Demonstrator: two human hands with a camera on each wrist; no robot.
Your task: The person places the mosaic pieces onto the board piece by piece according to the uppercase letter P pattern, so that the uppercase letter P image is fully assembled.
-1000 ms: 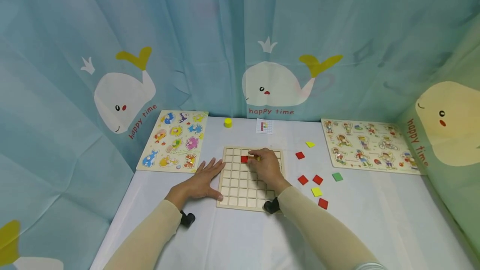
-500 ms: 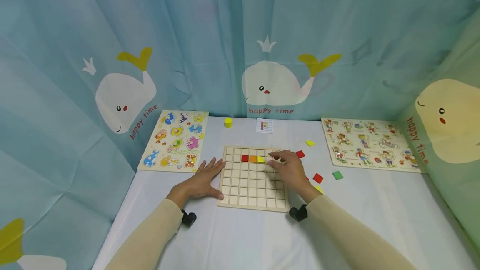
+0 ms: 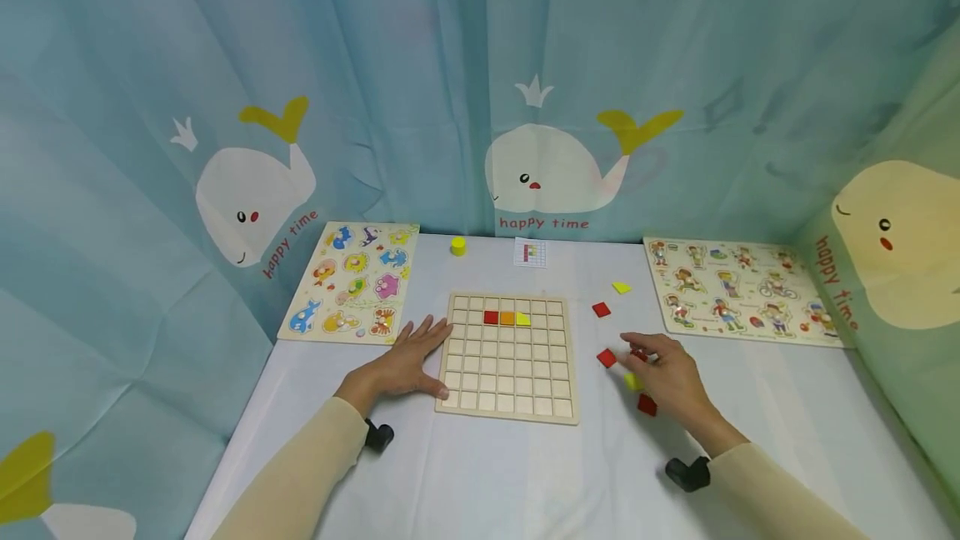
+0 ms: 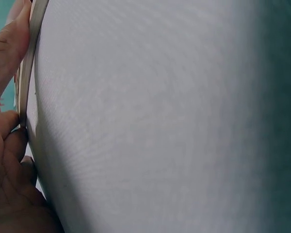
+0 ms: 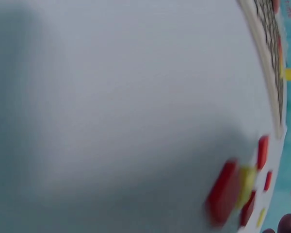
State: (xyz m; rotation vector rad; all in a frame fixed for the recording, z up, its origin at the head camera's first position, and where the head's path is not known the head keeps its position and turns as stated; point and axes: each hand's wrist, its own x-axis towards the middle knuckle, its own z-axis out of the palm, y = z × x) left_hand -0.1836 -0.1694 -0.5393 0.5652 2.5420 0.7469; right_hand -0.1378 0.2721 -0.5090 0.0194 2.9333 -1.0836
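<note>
A wooden grid board [image 3: 507, 418] lies in the middle of the table in the head view. In its second row sit a red tile [image 3: 491, 317], an orange tile [image 3: 507, 318] and a yellow tile [image 3: 523, 319], side by side. My left hand [image 3: 405, 362] rests at the board's left edge with fingers spread, its thumb by the near corner. Over the loose tiles to the right hovers my right hand [image 3: 671, 377], thumb and forefinger apart. A red tile [image 3: 638, 353] shows in the gap between them. Partly under that hand are a yellow tile [image 3: 632, 381] and a red tile [image 3: 647, 405].
Other loose tiles are red [image 3: 606, 358], another red [image 3: 602, 309] and yellow [image 3: 622, 287]. A small card with a coloured grid [image 3: 531, 253] and a yellow cylinder [image 3: 458, 247] stand behind the board. Picture puzzles lie at left [image 3: 348, 282] and right [image 3: 738, 290].
My right hand let go of the yellow tile in the grid beside the orange one. It then moved right and nearer, over the loose tiles, covering the green one. My left hand stayed put.
</note>
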